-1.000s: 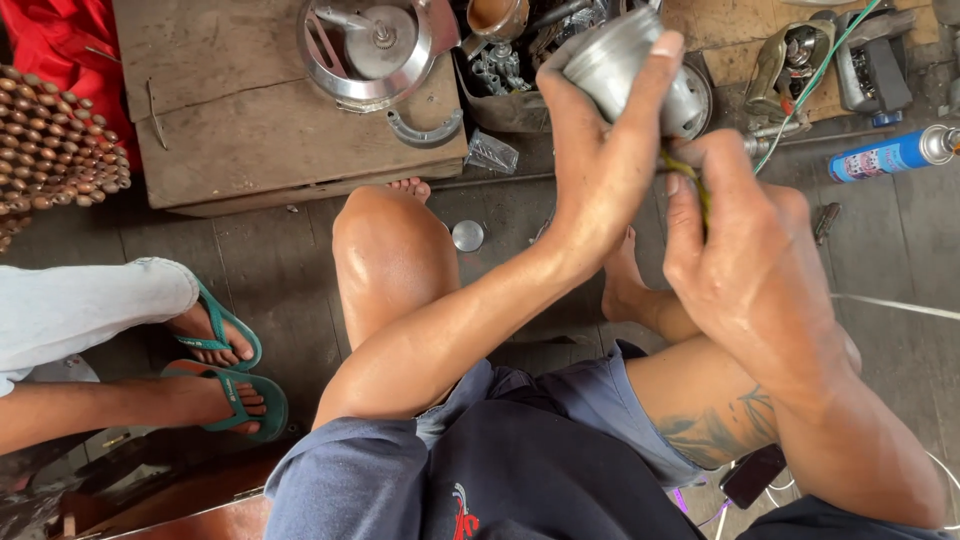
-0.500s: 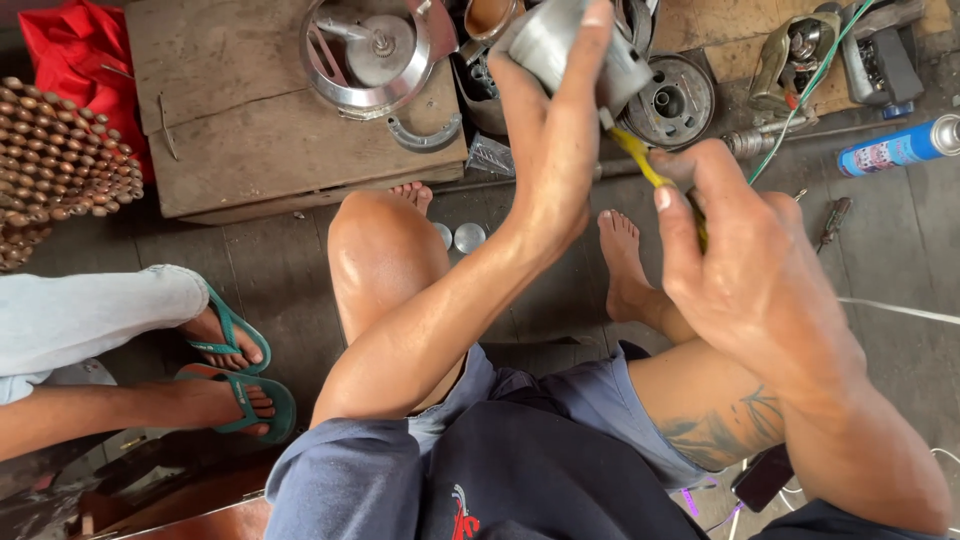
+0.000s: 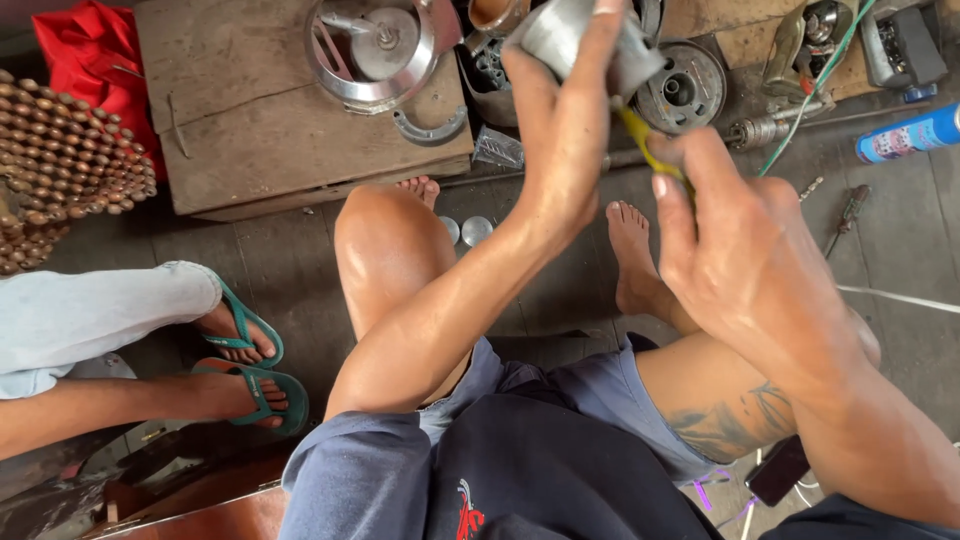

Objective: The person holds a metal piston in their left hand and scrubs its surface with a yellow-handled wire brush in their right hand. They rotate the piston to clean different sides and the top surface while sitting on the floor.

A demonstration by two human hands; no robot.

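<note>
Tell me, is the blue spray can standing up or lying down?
Lying down. The blue spray can rests on its side on the grey floor, its long body running almost level across the picture near the right edge.

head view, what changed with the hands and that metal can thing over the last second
The left hand has carried the grey metal cylinder up and to the left in the view, now over the cluttered parts at the top edge. The right hand followed up and leftward, keeping the yellow-handled tool against the cylinder. Nothing was let go. The wooden board, blue spray can and the nearby person's sandalled feet stayed put.
</note>
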